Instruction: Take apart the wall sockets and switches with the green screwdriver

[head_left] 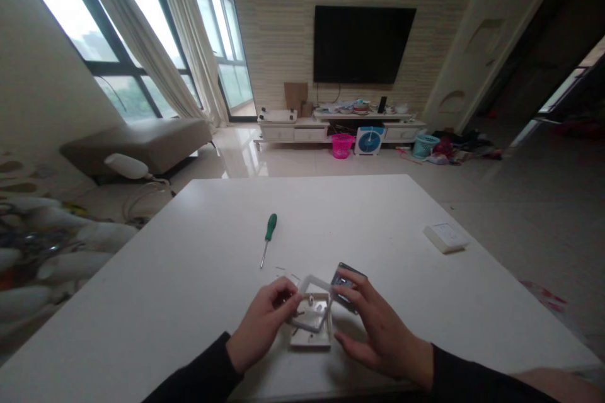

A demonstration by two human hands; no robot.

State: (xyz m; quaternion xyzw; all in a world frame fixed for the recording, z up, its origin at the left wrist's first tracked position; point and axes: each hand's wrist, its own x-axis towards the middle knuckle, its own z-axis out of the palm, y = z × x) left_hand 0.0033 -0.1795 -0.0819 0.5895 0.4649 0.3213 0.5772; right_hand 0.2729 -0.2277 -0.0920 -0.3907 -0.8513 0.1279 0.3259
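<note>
Above the box (309,339), the left hand (262,321) pinches a frame (317,281), its sides slanting away rightward; right of the box, the right hand (378,334) spreads wide, fingers over a dark plate (343,281).

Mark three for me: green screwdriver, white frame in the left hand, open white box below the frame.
Green screwdriver (270,233): head view, lower part of the handle.
White frame (318,281): head view, its far bar.
Open white box (311,338): head view, inner floor, near side.

No legible text, labels, brands, numbers or signs anywhere in view
</note>
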